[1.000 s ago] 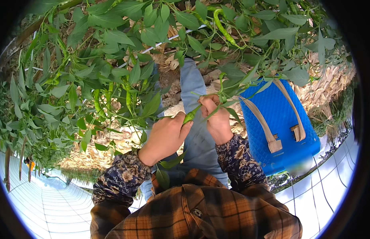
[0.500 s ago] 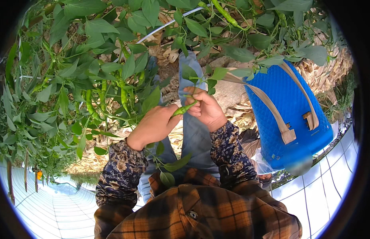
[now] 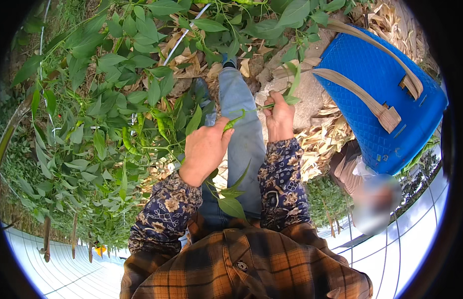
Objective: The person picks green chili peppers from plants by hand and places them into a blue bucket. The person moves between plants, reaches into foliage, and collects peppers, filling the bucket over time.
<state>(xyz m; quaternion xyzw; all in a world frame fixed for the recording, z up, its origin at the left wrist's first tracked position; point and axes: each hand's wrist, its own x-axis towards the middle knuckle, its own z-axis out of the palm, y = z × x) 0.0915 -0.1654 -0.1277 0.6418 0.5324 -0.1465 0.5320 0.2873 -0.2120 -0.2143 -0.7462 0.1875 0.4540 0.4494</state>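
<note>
My left hand pinches a slim green chilli pepper that hangs from a thin stem. My right hand is closed on that stem just to the right of the pepper, beside a few leaves. Both hands are in front of my jeans-clad leg, at the edge of a leafy green pepper plant. More green peppers hang among the leaves on the left.
A blue woven bag with tan handles lies at the right on dry husks and bare soil. A white irrigation pipe runs across the ground at the top. Another person is low at the right.
Both hands have shifted a little right and down with the pepper and stem. The view has tilted, so the blue bag now sits higher and further right.
</note>
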